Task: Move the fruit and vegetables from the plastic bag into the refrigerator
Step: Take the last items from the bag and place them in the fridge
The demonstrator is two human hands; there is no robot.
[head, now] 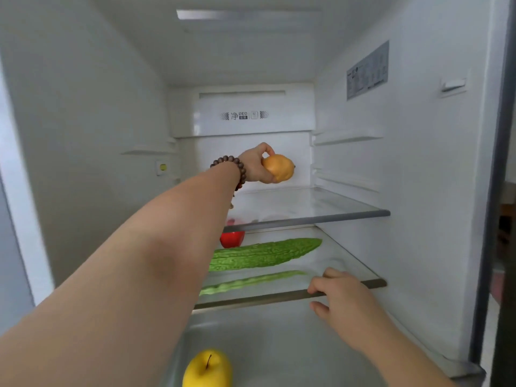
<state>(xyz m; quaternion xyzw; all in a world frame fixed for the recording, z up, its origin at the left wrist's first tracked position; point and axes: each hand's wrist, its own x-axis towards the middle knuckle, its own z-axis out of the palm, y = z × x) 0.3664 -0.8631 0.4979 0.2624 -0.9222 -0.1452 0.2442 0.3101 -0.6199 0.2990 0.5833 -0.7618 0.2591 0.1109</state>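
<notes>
Yellow apple [207,369] low on the bottom shelf; left hand [255,166], beaded bracelet [233,170] at wrist, fingers clamped on an orange round fruit [279,167] above the upper glass shelf [321,210]. Red fruit [232,238] and bumpy green bitter gourd [265,254] lie on the middle glass shelf [349,263]. Right hand [344,298] grips that shelf's front edge, fingers over, thumb under.

One orange fruit [279,167], one red fruit [232,238], one bitter gourd [265,254], one yellow apple [207,370], two glass shelves [307,216], two hands [255,166], one bead bracelet [233,169]
</notes>
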